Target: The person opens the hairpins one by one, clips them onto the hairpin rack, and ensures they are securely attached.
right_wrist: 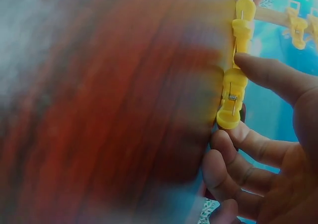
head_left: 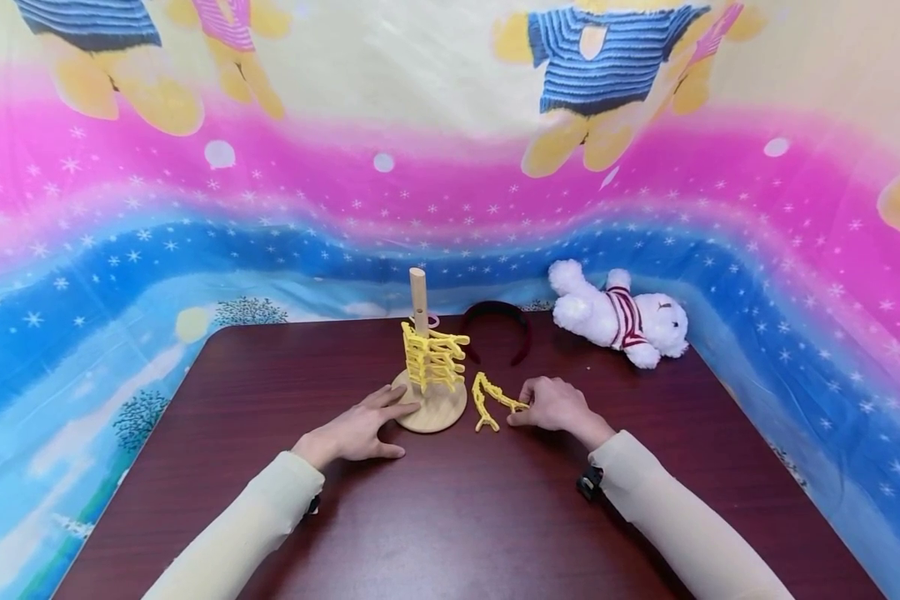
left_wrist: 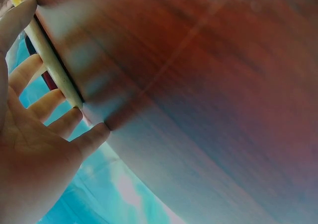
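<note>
My left hand [head_left: 358, 429] spreads its fingers at the near left side of a round wooden base [head_left: 446, 412], touching its edge. From the base rises a wooden post [head_left: 418, 292], with several yellow clothespins [head_left: 435, 354] stacked around its lower part. To the right of the base, more yellow clothespins [head_left: 486, 408] lie on the table in a bent, V-like row. My right hand [head_left: 558, 408] is at the right end of that row. In the right wrist view, its thumb and index finger pinch a yellow clothespin [right_wrist: 233, 95] with a metal spring.
A dark red headband [head_left: 525, 333] lies behind the stand, and a pale pink ring [head_left: 431, 320] shows behind the post. A white plush bear [head_left: 630, 321] in a striped top lies at the back right. Patterned cloth [head_left: 330, 250] hangs around the dark table [head_left: 450, 517].
</note>
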A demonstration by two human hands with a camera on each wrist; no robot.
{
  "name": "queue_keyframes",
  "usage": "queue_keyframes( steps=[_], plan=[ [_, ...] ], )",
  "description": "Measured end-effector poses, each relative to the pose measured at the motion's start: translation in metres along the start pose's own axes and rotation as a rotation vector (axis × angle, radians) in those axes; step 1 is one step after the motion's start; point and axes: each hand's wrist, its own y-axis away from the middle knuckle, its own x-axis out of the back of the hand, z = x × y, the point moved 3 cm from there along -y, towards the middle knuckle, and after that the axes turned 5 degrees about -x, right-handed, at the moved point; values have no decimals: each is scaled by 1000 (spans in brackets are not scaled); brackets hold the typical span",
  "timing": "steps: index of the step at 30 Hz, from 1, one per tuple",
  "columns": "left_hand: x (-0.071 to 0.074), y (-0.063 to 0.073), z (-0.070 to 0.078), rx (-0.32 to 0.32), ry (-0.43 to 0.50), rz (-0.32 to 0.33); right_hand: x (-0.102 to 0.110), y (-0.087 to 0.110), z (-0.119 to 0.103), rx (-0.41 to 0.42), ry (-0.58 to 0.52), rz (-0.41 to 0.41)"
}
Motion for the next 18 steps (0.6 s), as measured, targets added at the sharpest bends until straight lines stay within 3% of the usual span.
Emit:
queue_keyframes(
  steps=[18],
  plan=[
    [1, 1, -1, 6, -9, -1, 8, 0, 7, 110, -100, 107]
  ],
)
